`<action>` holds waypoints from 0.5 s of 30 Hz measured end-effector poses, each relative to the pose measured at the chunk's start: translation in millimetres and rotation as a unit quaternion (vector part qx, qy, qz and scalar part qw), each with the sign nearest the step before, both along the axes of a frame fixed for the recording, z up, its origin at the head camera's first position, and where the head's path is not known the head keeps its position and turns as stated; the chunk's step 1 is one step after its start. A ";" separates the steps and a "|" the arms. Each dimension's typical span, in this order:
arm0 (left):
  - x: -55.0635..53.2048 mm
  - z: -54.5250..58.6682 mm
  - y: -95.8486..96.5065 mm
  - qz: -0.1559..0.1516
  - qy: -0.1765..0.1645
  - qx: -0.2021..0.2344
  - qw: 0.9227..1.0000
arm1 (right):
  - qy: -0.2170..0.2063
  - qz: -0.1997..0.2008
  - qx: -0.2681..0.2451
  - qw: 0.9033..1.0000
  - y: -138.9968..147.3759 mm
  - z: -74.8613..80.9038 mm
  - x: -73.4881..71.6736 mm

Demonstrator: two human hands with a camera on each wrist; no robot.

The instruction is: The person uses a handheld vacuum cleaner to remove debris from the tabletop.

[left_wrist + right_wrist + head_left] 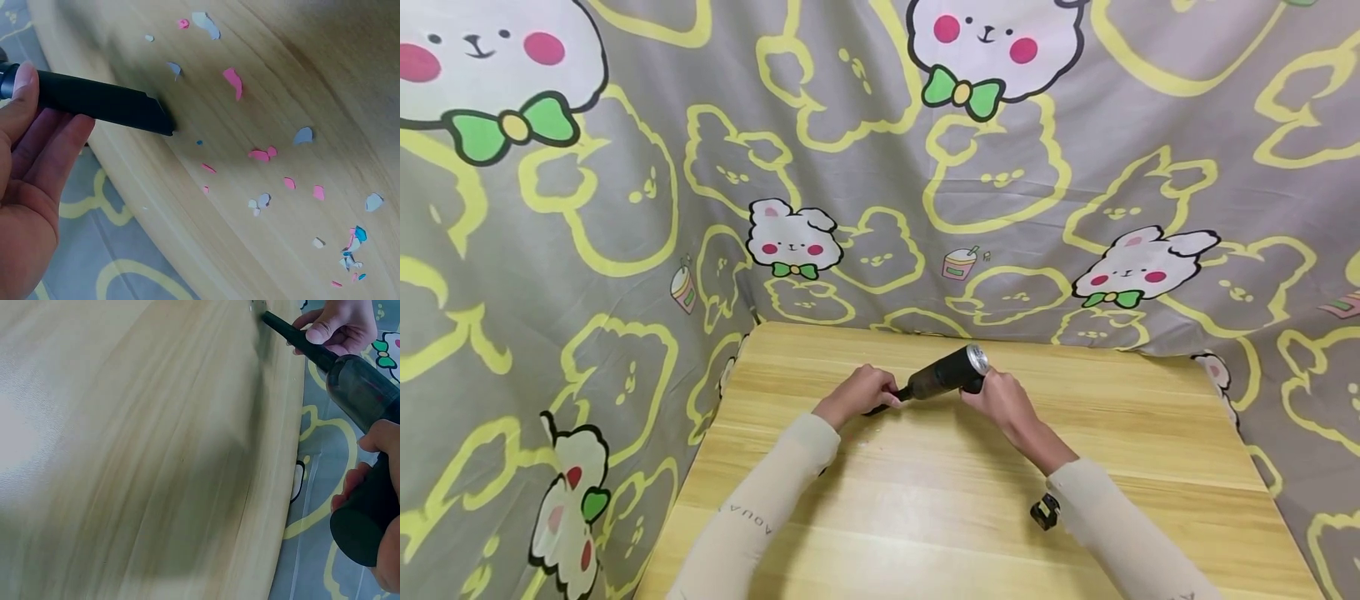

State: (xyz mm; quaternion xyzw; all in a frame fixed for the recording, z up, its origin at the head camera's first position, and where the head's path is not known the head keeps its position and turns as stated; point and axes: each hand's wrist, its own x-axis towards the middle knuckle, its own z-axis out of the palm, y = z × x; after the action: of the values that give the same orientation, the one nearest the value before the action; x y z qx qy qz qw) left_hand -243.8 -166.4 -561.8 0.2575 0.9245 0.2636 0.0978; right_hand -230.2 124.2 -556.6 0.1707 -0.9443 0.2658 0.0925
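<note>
A black handheld vacuum cleaner (942,373) with a smoky see-through dust cup (362,390) is held above the wooden table by both hands. My right hand (1000,398) grips its handle (362,519), fingers wrapped around. Toward the front, my left hand (867,392) pinches the narrow crevice nozzle (103,100) between thumb and fingers. The nozzle's slanted tip points down close over the tabletop. Beside the tip, small paper scraps lie scattered in the left wrist view, among them a pink scrap (233,82), a grey-white scrap (304,135) and a blue scrap (360,234).
The wooden table (910,517) spans the space in front, its far edge meeting a grey curtain (865,183) with cartoon prints. Curtain also hangs along both sides. A small black device (1045,512) shows at the right sleeve.
</note>
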 end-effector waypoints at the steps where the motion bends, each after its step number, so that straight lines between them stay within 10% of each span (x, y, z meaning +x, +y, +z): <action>1: 0.8 0.3 0.1 -0.001 -0.001 0.000 1.000 | -0.001 0.001 -0.001 1.000 0.1 -0.4 0.8; 15: 12.0 -1.3 2.8 -0.005 -0.004 -0.006 1.000 | -0.022 0.009 0.008 1.000 6.4 -1.6 9.6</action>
State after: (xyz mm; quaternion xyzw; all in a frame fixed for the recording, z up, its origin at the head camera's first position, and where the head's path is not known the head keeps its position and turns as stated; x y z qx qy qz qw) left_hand -231.8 -163.6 -563.1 0.2602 0.9245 0.2582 0.1043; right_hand -220.6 130.6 -558.2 0.1743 -0.9466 0.2624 0.0681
